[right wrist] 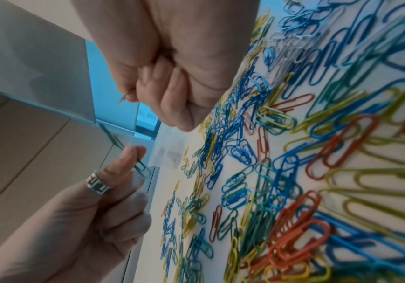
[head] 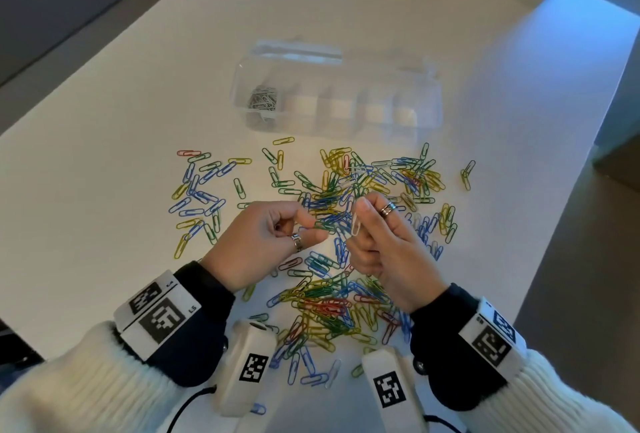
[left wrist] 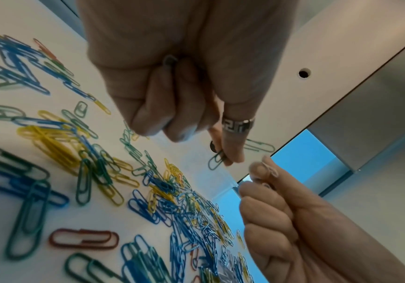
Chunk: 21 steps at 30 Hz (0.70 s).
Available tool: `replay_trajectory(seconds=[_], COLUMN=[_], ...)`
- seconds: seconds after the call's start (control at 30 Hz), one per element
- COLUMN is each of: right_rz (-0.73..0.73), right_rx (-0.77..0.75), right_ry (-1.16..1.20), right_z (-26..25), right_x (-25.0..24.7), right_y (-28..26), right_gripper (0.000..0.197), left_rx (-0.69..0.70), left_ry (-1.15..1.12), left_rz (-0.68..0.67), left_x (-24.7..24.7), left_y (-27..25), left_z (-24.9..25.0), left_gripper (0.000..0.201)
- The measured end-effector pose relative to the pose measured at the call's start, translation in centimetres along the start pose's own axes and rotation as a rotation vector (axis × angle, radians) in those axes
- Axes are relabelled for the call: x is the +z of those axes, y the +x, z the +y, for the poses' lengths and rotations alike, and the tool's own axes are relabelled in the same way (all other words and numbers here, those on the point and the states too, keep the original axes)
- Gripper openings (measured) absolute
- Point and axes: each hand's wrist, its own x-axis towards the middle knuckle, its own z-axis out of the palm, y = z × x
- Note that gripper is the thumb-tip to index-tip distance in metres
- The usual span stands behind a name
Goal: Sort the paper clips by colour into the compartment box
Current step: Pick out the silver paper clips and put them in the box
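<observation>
Loose paper clips (head: 329, 297) in blue, green, yellow, red and white are strewn over the white table. My left hand (head: 313, 229) hovers above them and pinches a green clip (left wrist: 216, 160) between thumb and forefinger. Close beside it, my right hand (head: 360, 213) pinches a white clip (head: 356, 225) that hangs down from thumb and forefinger. The clear compartment box (head: 426, 121) stands open behind the pile. Its leftmost compartment holds silver clips (head: 264, 99); the other compartments look bare. In the right wrist view the green clip (right wrist: 143, 169) sticks out of my left fingers.
The table's right edge (head: 568, 190) runs diagonally close to the box and pile, with floor beyond. A smaller scatter of mostly blue clips (head: 201, 197) lies to the left. Bare tabletop (head: 104, 173) stretches to the far left and behind the box.
</observation>
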Motion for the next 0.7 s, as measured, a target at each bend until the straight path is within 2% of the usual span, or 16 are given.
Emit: replay_trajectory(seconds=[0.13, 0.23, 0.3, 0.37, 0.4, 0.43, 0.5, 0.63, 0.7], right_rz=[0.108, 0.211, 0.226, 0.212, 0.207, 0.205, 0.209, 0.182, 0.189], right_rx=[-0.024, -0.022, 0.011, 0.059, 0.072, 0.077, 0.075, 0.092, 0.090], right_ry=[0.195, 0.298, 0.330, 0.335, 0.339, 0.350, 0.368, 0.328, 0.290], right_z=[0.1, -0.2, -0.6, -1.0, -1.3, -1.5, -1.9, -2.3, -2.6], right_x=[-1.7, -3.4, -4.5, -5.4, -5.8, -6.0, -6.6, -7.4, -7.8], right_y=[0.0, 0.4, 0.8, 1.1, 1.3, 1.3, 1.5, 2.1, 2.5], right_gripper=[0.025, 0.034, 0.034, 0.032, 0.032, 0.030, 0.029, 0.032, 0.022], left_rx=[-0.121, -0.198, -0.264, -0.305, -0.300, -0.278, -0.210, -0.077, -0.061], left_ry=[0.031, 0.326, 0.603, 0.830, 0.871, 0.876, 0.820, 0.643, 0.639], left_rz=[0.054, 0.085, 0.036, -0.036, -0.060, -0.063, -0.047, 0.016, 0.038], left_x=[-0.4, -1.0, -1.5, -1.7, -1.6, -1.4, -0.5, 2.0, 3.0], left_y=[0.7, 1.6, 2.0, 2.3, 2.5, 2.6, 3.1, 5.4, 6.9], left_z=[-0.1, -0.2, 0.2, 0.5, 0.7, 1.0, 1.5, 1.6, 1.7], left_gripper=[0.016, 0.013, 0.010, 0.035, 0.049, 0.057, 0.057, 0.029, 0.021])
